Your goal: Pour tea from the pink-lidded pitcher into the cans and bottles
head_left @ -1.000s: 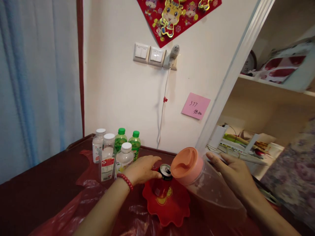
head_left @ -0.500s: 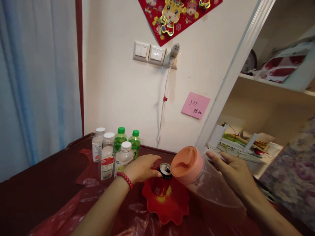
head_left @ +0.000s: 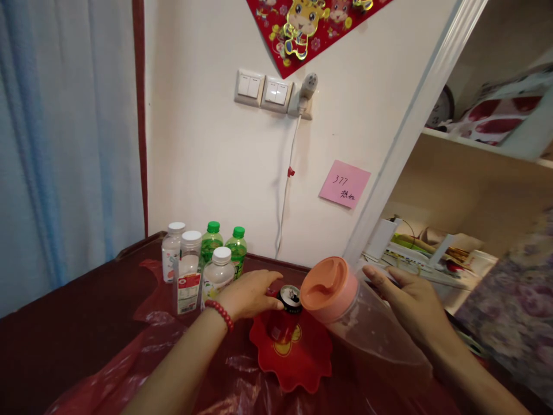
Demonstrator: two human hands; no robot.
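A clear plastic pitcher (head_left: pixel 375 328) with an orange lid (head_left: pixel 329 288) is tilted to the left, its lid beside the top of a dark red can (head_left: pixel 283 323). My right hand (head_left: pixel 410 300) is wrapped round the pitcher's handle. The can stands on a red scalloped dish (head_left: pixel 298 366) with a yellow pattern. Around the can's upper left side curves my left hand (head_left: pixel 253 294), thumb at its black rim and the other fingers behind it. Whether liquid flows cannot be made out.
Bottles with white caps (head_left: pixel 218 274) and green caps (head_left: pixel 212 245) stand left of the can, beside a small carton (head_left: pixel 189 293). Thin red plastic film (head_left: pixel 159 346) lies on the dark red table (head_left: pixel 56 314). Shelves (head_left: pixel 488 153) are at the right.
The view has shifted very slightly. Both hands, the pitcher and the can hold nearly the same places.
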